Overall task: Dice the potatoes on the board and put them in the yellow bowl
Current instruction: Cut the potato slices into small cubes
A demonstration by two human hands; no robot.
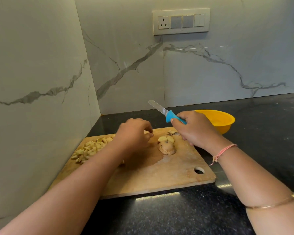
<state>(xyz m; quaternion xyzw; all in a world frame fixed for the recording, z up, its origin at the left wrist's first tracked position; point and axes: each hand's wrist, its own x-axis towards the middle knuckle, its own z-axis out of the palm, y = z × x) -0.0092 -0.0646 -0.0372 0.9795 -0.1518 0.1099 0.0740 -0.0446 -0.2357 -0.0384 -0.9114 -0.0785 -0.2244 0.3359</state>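
Note:
A wooden cutting board (159, 175) lies on the black counter. A heap of diced potato (90, 148) sits at its far left. Near the middle lies an uncut potato piece (166, 148) with a couple of slices (166, 139) just behind it. My left hand (134, 134) hovers over the board between the heap and the piece, fingers curled down; whether it holds a bit of potato is unclear. My right hand (196, 129) grips the blue handle of a knife (165, 111), blade raised and pointing up-left. The yellow bowl (222, 121) stands behind my right hand.
Marble-look walls close the corner at left and behind. A switch panel (181, 22) hangs on the back wall. Black counter (261, 133) stretches to the right and in front of the board. Potato peel scraps (174, 133) lie near the board's far edge.

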